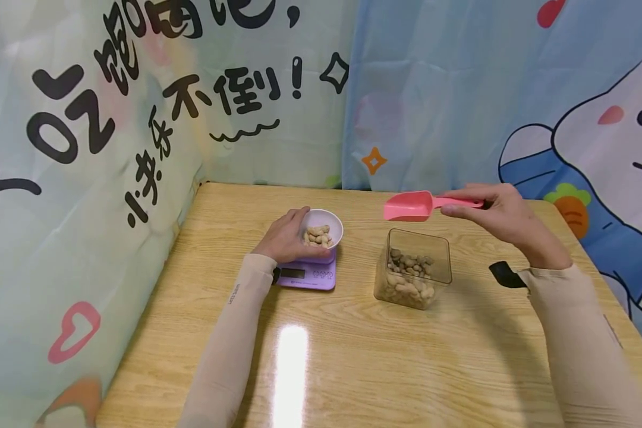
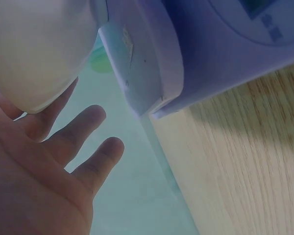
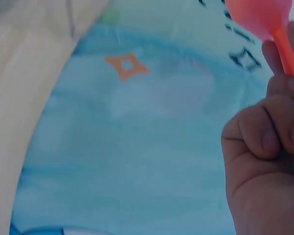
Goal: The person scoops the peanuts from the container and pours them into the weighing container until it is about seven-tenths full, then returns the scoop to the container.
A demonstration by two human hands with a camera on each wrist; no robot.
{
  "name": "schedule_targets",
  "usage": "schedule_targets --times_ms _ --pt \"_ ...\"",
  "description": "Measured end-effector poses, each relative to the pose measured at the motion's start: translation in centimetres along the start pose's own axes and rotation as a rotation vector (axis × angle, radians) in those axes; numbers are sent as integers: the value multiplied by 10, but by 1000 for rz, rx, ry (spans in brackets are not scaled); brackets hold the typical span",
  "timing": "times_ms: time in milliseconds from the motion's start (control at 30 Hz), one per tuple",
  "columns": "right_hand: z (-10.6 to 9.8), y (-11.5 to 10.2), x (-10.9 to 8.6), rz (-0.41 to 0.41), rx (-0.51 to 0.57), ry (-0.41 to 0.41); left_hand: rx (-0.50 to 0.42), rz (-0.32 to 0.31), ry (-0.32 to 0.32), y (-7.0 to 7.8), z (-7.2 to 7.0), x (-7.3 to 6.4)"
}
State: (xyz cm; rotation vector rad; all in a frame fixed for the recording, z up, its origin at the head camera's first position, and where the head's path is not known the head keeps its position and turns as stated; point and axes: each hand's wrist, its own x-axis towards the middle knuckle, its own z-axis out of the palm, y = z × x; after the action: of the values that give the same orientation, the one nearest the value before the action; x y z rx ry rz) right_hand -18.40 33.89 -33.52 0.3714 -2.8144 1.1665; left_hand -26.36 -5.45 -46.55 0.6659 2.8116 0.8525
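My left hand [image 1: 285, 235] grips a white bowl [image 1: 323, 217] between thumb and fingers, and peanuts [image 1: 318, 237] lie inside it. The bowl is over a purple kitchen scale [image 1: 318, 279]; in the left wrist view its white underside [image 2: 39, 54] shows beside the scale's edge [image 2: 161, 63], with the last fingers free of it. My right hand [image 1: 505, 217] pinches the handle of a pink scoop [image 1: 409, 206], held in the air above a clear brownish container [image 1: 443, 261]. More peanuts [image 1: 409, 288] fill the lower part of that container.
The wooden table [image 1: 353, 356] carries the scale on the left and the container right of centre. Printed cloth [image 1: 273, 148] hangs along its back and left sides. A bright light reflection [image 1: 290, 374] shows near the front.
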Motion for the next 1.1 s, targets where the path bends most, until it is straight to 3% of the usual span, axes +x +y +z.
schedule_targets --times_ms 133,333,733,967,1100 --pt "-17 10 -23 48 -101 16 17 8 -1 0 1 -1" --pt "-14 24 -41 -109 -263 -46 3 2 7 -2 3 -2" --pt "19 34 -41 -232 -256 -158 5 9 7 -2 1 0" --pt "28 28 -37 -226 -288 -196 22 20 8 -1 -3 0" --pt "29 28 -37 -225 -281 -202 62 67 59 10 -12 0"
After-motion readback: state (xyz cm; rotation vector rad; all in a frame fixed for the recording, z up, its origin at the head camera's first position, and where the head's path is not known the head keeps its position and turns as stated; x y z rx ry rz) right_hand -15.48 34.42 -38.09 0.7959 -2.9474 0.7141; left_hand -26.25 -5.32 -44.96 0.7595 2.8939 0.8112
